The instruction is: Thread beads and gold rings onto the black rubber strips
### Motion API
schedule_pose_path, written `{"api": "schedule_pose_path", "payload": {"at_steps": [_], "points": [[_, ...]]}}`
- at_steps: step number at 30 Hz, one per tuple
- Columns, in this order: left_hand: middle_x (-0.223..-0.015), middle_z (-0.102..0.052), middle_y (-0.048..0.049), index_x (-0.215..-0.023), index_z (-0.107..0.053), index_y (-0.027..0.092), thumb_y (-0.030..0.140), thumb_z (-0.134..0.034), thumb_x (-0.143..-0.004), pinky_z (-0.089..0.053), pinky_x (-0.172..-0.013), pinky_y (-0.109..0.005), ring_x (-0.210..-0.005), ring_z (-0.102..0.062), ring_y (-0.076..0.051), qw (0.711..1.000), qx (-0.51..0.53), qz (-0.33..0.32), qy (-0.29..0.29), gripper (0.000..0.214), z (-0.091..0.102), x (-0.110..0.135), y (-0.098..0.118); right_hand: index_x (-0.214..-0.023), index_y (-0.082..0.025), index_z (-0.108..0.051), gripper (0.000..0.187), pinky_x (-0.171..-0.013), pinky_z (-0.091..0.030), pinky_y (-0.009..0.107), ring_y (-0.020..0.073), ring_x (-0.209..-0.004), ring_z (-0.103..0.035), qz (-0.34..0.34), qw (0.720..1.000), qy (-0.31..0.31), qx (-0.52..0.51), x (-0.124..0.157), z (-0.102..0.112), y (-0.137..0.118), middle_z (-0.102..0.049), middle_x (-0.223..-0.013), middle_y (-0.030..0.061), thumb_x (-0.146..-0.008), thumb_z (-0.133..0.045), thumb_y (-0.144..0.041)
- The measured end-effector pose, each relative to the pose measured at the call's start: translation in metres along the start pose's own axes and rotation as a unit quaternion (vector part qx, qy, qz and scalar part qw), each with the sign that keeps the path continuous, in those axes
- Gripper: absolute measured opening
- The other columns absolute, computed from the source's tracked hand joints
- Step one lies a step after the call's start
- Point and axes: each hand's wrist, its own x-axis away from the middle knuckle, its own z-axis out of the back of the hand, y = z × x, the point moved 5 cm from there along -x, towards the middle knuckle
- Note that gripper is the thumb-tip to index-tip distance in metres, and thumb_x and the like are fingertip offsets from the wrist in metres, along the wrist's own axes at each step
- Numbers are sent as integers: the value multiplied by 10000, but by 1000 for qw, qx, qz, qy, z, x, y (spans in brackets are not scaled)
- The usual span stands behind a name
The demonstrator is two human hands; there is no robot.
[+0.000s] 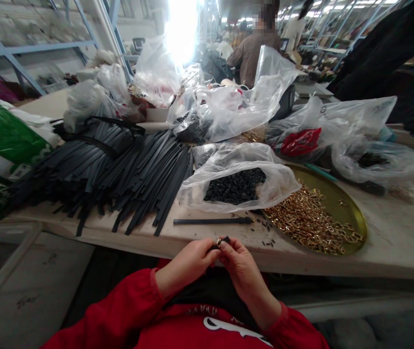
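Just in front of the table edge, my left hand (195, 259) and my right hand (236, 259) meet, both with fingers pinched. Between them is a black strap (225, 239) with a small gold buckle (219, 241) at its end; most of the strap is hidden by the fingers. On the table beyond lies a single black strap (210, 221) with a thicker right end. To the right, a round gold tray (355, 213) bears a heap of gold buckles (312, 218). An open plastic bag (199, 191) holds many small black loops (234, 186).
Bundles of black straps (148, 169) cover the table's left side, with a green bag (7, 140) beside them. Small black bits (265, 225) are scattered near the tray. More plastic bags (236, 106) are piled behind. A person in brown (252, 53) is farther back.
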Motion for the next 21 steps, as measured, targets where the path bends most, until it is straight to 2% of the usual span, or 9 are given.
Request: {"api": "schedule_pose_path", "payload": {"at_steps": [3,6,9,13,15,18,21], "points": [[-595,-543,24,-724,-507,170,355,-368,-833,-318,-469,-211,-488,-472,-105,998,37,45,-17,256,1,1,-5,-741,-202,-613,249,-544,-418,180,55,-557,-490,32,999,36,2,-1,4,-6,-595,-724,-50,-567,-786,-247],[-577,-531,26,-682,-503,163,348,-359,-837,-339,-502,-205,-522,-479,-101,998,55,39,-3,281,4,1,-6,-762,-205,-611,227,-564,-403,192,72,-596,-497,41,998,10,52,-1,3,-3,-593,-724,-42,-615,-759,-296],[-598,-546,23,-764,-526,154,392,-404,-825,-348,-504,-206,-546,-497,-108,996,80,44,-7,274,3,1,-8,-793,-210,-613,208,-604,-396,212,94,-649,-507,58,991,-7,121,2,3,1,-602,-741,-33,-668,-717,-340],[-608,-548,26,-829,-521,162,468,-410,-823,-362,-489,-205,-511,-489,-102,991,122,47,-8,326,3,2,-4,-766,-193,-612,209,-594,-378,222,98,-621,-483,85,979,-14,184,6,2,0,-584,-688,-30,-706,-677,-382],[-599,-540,29,-798,-523,166,433,-412,-825,-358,-487,-202,-501,-481,-97,993,107,40,-8,291,3,2,0,-754,-190,-607,218,-572,-367,213,89,-595,-464,87,980,-2,182,7,3,-2,-574,-675,-33,-703,-679,-389],[-579,-523,33,-738,-518,167,343,-423,-809,-343,-488,-203,-509,-474,-99,997,72,42,0,212,5,4,5,-750,-197,-591,227,-547,-357,195,71,-569,-443,75,989,22,123,7,8,-2,-562,-689,-44,-680,-701,-383],[-618,-537,24,-703,-519,163,248,-416,-784,-366,-551,-212,-585,-494,-109,996,78,33,9,156,5,5,7,-754,-196,-585,230,-547,-366,197,73,-570,-454,72,991,21,112,8,9,-1,-554,-679,-43,-678,-705,-376]]}}
